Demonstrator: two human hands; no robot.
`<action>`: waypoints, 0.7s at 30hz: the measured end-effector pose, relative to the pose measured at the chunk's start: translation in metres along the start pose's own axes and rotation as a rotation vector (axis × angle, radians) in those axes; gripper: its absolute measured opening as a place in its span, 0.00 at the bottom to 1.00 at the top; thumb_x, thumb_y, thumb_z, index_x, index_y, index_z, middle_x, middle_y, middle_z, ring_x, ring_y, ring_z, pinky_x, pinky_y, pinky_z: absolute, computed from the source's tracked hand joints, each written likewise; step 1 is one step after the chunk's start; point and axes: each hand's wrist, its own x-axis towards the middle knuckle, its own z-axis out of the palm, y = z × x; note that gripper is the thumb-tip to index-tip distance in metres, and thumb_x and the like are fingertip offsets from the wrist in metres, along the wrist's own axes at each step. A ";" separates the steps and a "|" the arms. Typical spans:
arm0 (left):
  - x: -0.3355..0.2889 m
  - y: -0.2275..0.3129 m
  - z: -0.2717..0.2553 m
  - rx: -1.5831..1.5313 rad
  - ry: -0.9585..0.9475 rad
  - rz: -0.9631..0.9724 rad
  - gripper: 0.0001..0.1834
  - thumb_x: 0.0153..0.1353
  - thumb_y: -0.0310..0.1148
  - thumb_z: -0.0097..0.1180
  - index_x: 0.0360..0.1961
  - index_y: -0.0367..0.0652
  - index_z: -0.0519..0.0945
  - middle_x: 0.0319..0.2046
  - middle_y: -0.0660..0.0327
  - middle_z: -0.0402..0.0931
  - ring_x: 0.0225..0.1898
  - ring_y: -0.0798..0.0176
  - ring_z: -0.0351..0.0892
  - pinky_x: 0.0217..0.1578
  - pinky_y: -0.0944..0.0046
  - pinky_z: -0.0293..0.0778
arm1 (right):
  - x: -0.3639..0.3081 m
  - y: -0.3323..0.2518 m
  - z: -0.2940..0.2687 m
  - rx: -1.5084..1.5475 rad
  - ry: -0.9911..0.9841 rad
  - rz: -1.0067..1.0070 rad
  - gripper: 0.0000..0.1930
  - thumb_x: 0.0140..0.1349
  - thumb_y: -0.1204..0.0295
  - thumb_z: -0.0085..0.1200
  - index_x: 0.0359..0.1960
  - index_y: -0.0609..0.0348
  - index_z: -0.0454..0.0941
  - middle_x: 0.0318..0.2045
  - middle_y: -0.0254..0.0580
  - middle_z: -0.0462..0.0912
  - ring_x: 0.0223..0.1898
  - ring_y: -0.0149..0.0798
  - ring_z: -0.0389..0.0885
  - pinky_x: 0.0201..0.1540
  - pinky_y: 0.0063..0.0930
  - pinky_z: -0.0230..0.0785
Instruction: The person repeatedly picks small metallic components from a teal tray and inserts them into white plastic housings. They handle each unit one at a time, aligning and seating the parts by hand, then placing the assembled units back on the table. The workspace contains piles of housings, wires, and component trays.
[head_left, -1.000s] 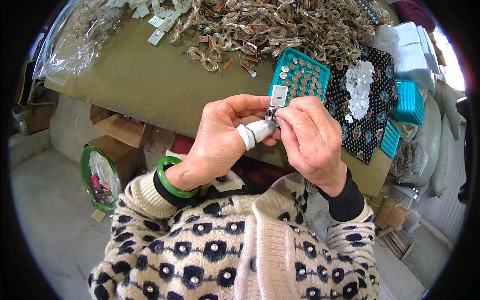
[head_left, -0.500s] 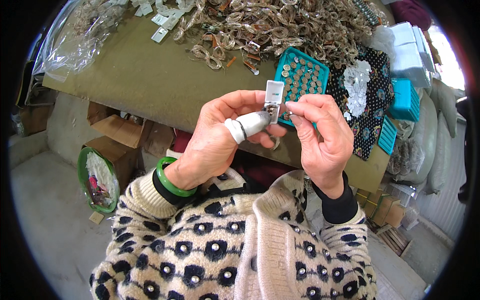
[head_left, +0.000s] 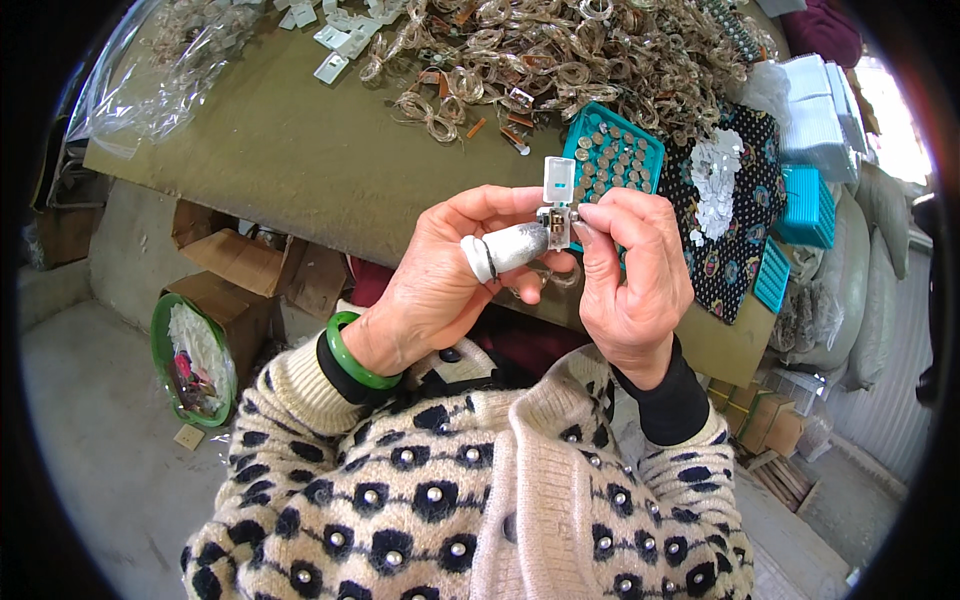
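Observation:
My left hand [head_left: 425, 245] grips a small white plastic battery case [head_left: 559, 180] with its lid flipped up; metal contacts show in the lower half. A white wrapping [head_left: 515, 247], grey at the tip, covers my left thumb, which presses against the case's side. Against the opposite edge of the case, the thumb and forefinger of my right hand [head_left: 640, 280] are pinched together; anything between them is too small to make out. Just beyond both hands stands a teal tray [head_left: 573, 138] holding rows of coin batteries [head_left: 612, 152], partly hidden by my right fingers.
A heap of coiled clear wire [head_left: 590, 60] covers the table's far side. White cases [head_left: 345, 40] lie left of it, near a clear plastic bag [head_left: 150, 90]. Rightward, white pieces [head_left: 716, 180] sit on a patterned black cloth [head_left: 757, 150], beside stacked teal trays [head_left: 808, 205].
Both hands stay at the case, which has shifted slightly right and turned so its inside shows more. My right hand has moved a little left, its fingertips closer against the case.

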 end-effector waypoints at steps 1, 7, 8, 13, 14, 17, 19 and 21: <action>0.000 0.000 0.000 0.017 0.006 -0.002 0.16 0.66 0.26 0.56 0.55 0.35 0.75 0.45 0.51 0.81 0.39 0.57 0.85 0.28 0.67 0.82 | 0.000 0.000 0.001 -0.001 0.014 -0.013 0.12 0.52 0.86 0.63 0.39 0.66 0.78 0.34 0.48 0.78 0.32 0.45 0.80 0.31 0.33 0.73; 0.001 -0.002 0.001 0.070 0.025 0.017 0.14 0.65 0.25 0.57 0.51 0.34 0.76 0.39 0.51 0.82 0.35 0.62 0.86 0.21 0.73 0.78 | -0.002 -0.002 -0.001 0.038 -0.074 0.037 0.09 0.56 0.85 0.61 0.38 0.64 0.77 0.34 0.47 0.79 0.33 0.43 0.80 0.35 0.30 0.74; 0.000 -0.002 0.001 0.065 0.027 0.016 0.13 0.65 0.25 0.57 0.50 0.34 0.76 0.39 0.52 0.82 0.35 0.62 0.86 0.21 0.73 0.77 | -0.002 -0.002 -0.002 0.066 -0.104 0.049 0.09 0.56 0.85 0.61 0.38 0.65 0.77 0.33 0.47 0.79 0.32 0.43 0.80 0.35 0.30 0.74; -0.001 0.001 0.005 0.145 0.036 0.016 0.10 0.65 0.23 0.56 0.47 0.34 0.78 0.36 0.52 0.82 0.34 0.62 0.85 0.22 0.73 0.78 | 0.003 0.003 -0.013 0.238 -0.258 0.121 0.07 0.59 0.84 0.58 0.38 0.65 0.76 0.35 0.44 0.78 0.33 0.38 0.78 0.36 0.28 0.74; -0.002 0.001 0.006 0.154 0.032 0.017 0.10 0.65 0.23 0.56 0.47 0.34 0.78 0.36 0.53 0.82 0.34 0.63 0.85 0.23 0.73 0.79 | 0.004 0.002 -0.015 0.450 -0.257 0.292 0.07 0.60 0.83 0.58 0.38 0.64 0.75 0.37 0.43 0.77 0.34 0.36 0.77 0.37 0.28 0.73; -0.002 0.001 0.010 0.258 -0.018 0.071 0.10 0.64 0.23 0.57 0.47 0.35 0.78 0.39 0.50 0.81 0.33 0.59 0.85 0.24 0.70 0.81 | 0.002 -0.004 -0.022 1.178 -0.229 0.926 0.12 0.61 0.79 0.60 0.43 0.62 0.71 0.42 0.38 0.74 0.40 0.30 0.75 0.42 0.25 0.73; -0.002 0.000 0.012 0.323 -0.080 0.106 0.11 0.63 0.24 0.59 0.46 0.36 0.78 0.40 0.49 0.80 0.33 0.58 0.85 0.27 0.68 0.83 | 0.001 -0.008 -0.025 1.347 -0.193 1.022 0.15 0.61 0.78 0.61 0.46 0.62 0.70 0.43 0.39 0.74 0.40 0.31 0.75 0.41 0.25 0.73; -0.005 -0.003 0.015 0.372 -0.099 0.147 0.11 0.63 0.25 0.60 0.46 0.36 0.78 0.40 0.49 0.80 0.33 0.58 0.85 0.28 0.67 0.84 | 0.000 -0.011 -0.027 1.411 -0.166 1.053 0.19 0.60 0.75 0.63 0.49 0.61 0.68 0.43 0.39 0.74 0.42 0.31 0.76 0.41 0.26 0.74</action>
